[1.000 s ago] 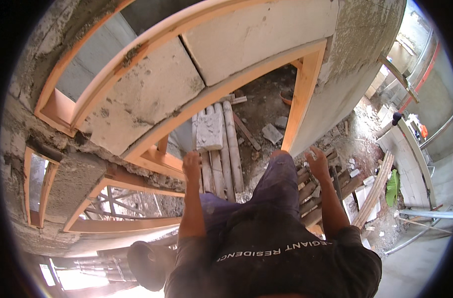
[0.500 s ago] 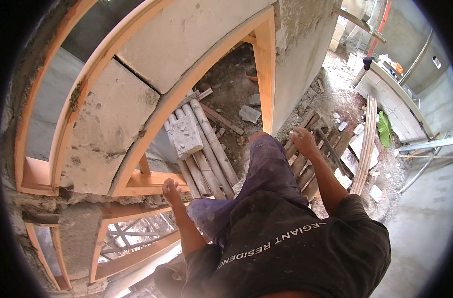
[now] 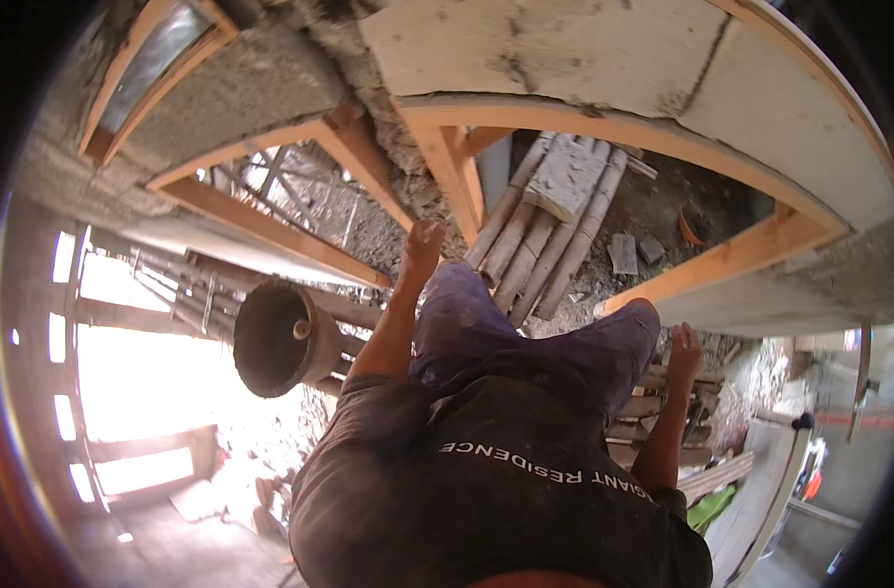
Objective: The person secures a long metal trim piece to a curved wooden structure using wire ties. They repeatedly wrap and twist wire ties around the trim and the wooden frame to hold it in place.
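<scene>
My left hand [image 3: 423,247] is raised beside the lower corner of an orange-brown wooden window frame [image 3: 447,181]. Its fingers look loosely extended and nothing shows in them; whether it touches the wood I cannot tell. My right hand [image 3: 684,350] hangs in the air past my right knee, fingers up and apart, with nothing seen in it. Between the knees and the large arched frame [image 3: 584,120] lie bamboo poles [image 3: 565,260], with a pale, mortar-smeared block [image 3: 565,176] on top of them.
On the left, a dark bucket [image 3: 324,338] stands by bamboo poles, before a bright opening. A second frame [image 3: 261,230] with an opening is set in the wall. Rubble blocks [image 3: 623,253] lie beyond the poles. Wooden planks [image 3: 653,407] are below my right arm; a low white wall [image 3: 761,461] stands right.
My view and body have turned left, bringing the bucket and bright opening into sight. The right hand, earlier curled over the planks, now has straighter fingers. The left hand stays near the frame.
</scene>
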